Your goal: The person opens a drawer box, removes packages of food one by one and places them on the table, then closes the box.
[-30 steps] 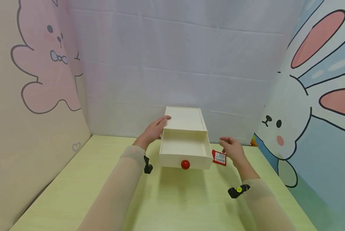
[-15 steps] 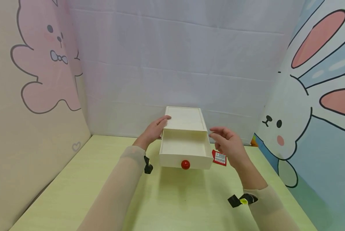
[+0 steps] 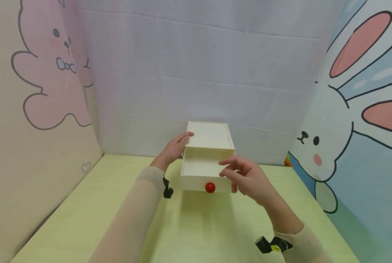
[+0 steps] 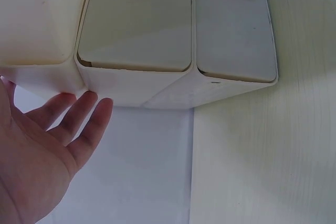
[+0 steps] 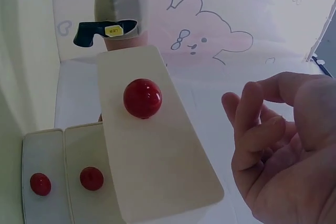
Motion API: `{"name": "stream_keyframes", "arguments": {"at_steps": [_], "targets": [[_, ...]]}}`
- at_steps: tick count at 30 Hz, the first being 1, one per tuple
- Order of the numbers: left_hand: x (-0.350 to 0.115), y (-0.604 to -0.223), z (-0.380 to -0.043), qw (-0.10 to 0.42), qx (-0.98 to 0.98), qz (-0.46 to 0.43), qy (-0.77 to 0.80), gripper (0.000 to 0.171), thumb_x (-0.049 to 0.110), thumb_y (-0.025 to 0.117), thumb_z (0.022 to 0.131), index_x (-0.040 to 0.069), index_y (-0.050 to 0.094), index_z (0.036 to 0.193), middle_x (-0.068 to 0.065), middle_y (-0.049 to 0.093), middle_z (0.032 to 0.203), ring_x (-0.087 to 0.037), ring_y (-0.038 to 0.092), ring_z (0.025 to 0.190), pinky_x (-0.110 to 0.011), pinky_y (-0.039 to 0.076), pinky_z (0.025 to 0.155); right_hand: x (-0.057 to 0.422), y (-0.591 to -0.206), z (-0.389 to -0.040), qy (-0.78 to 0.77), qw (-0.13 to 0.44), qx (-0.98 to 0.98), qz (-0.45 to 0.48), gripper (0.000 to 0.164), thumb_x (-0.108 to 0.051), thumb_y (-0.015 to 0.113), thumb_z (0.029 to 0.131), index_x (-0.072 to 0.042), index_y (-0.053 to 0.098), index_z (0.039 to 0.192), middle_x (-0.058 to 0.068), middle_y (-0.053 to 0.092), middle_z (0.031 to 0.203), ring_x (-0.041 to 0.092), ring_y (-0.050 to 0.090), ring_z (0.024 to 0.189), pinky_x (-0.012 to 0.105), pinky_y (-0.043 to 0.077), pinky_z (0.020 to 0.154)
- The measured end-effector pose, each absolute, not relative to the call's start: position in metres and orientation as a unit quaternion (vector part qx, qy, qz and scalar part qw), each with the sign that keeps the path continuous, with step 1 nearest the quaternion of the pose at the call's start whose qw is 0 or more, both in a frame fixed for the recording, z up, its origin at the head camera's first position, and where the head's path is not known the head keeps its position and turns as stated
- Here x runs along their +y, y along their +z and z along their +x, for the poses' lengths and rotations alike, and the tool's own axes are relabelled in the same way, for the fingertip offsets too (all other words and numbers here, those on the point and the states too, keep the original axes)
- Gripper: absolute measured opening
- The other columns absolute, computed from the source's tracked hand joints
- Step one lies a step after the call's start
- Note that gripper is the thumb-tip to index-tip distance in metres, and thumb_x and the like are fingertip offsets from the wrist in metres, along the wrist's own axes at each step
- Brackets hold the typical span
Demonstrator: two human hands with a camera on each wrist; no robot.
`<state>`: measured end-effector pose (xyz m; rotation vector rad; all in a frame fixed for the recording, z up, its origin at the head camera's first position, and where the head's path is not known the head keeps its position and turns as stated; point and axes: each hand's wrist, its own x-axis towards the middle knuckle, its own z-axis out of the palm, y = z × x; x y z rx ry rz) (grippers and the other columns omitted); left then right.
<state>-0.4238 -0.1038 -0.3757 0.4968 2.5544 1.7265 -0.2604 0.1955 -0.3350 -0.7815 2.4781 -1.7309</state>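
Note:
A cream drawer unit stands at the table's far side, its top drawer pulled out. That drawer's inside, as far as it shows, holds nothing. A round red knob sits on its front. My left hand rests against the unit's upper left edge; in the left wrist view several fairly straight fingers touch its side wall. My right hand hovers over the drawer's right front corner, holding nothing. In the right wrist view its loosely bent fingers are apart from the drawer front.
Two lower drawers are closed, a middle one and a bottom one, each with a red knob. A white cloth wall rises behind the unit. Printed side walls flank the pale wooden table.
My right hand has come left and nearer, from beside the unit to over the drawer's front corner. The small red packet there is now out of sight behind it. The left hand stays put.

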Motion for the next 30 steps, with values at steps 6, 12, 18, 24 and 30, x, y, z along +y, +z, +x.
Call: {"name": "stream_keyframes", "arguments": {"at_steps": [6, 12, 18, 24, 30], "targets": [[-0.104, -0.375, -0.423, 0.012, 0.816, 0.156, 0.556, 0.052, 0.052, 0.035, 0.118, 0.035, 0.049, 0.165, -0.005, 0.034, 0.179, -0.039, 0.044, 0.156, -0.07, 0.052, 0.11, 0.19, -0.342, -0.251, -0.488, 0.03, 0.833, -0.259, 0.028, -0.026, 0.071, 0.109, -0.016, 0.073, 0.136, 0.011, 0.077, 0.106, 0.026, 0.069, 0.063, 0.026, 0.042, 0.045], [-0.105, -0.377, -0.426, 0.01, 0.817, 0.157, 0.555, 0.052, 0.053, 0.034, 0.118, 0.035, 0.049, 0.165, -0.005, 0.035, 0.179, -0.04, 0.045, 0.156, -0.069, 0.052, 0.11, 0.186, -0.35, -0.244, -0.428, 0.032, 0.861, -0.273, 0.029, -0.031, 0.072, 0.108, -0.026, 0.075, 0.137, 0.004, 0.08, 0.109, 0.025, 0.073, 0.066, 0.03, 0.052, 0.057], [-0.106, -0.378, -0.427, 0.008, 0.817, 0.161, 0.554, 0.052, 0.054, 0.034, 0.118, 0.036, 0.049, 0.164, -0.005, 0.034, 0.179, -0.039, 0.044, 0.156, -0.069, 0.053, 0.109, 0.183, -0.355, -0.241, -0.409, 0.047, 0.873, -0.259, 0.03, -0.03, 0.071, 0.108, -0.034, 0.075, 0.137, -0.002, 0.08, 0.107, 0.023, 0.074, 0.066, 0.029, 0.049, 0.053], [-0.105, -0.378, -0.427, 0.008, 0.816, 0.16, 0.556, 0.052, 0.054, 0.034, 0.118, 0.036, 0.049, 0.164, -0.005, 0.034, 0.179, -0.04, 0.044, 0.156, -0.07, 0.052, 0.11, 0.181, -0.361, -0.243, -0.413, 0.054, 0.872, -0.257, 0.031, -0.03, 0.072, 0.108, -0.032, 0.074, 0.138, 0.002, 0.08, 0.109, 0.029, 0.074, 0.067, 0.031, 0.054, 0.057], [-0.104, -0.378, -0.427, 0.006, 0.817, 0.16, 0.554, 0.052, 0.055, 0.035, 0.117, 0.035, 0.05, 0.164, -0.006, 0.036, 0.178, -0.04, 0.046, 0.155, -0.07, 0.053, 0.109, 0.18, -0.368, -0.247, -0.427, 0.06, 0.86, -0.271, 0.035, -0.026, 0.072, 0.108, -0.026, 0.073, 0.142, 0.008, 0.079, 0.118, 0.029, 0.074, 0.066, 0.033, 0.057, 0.057]]}}
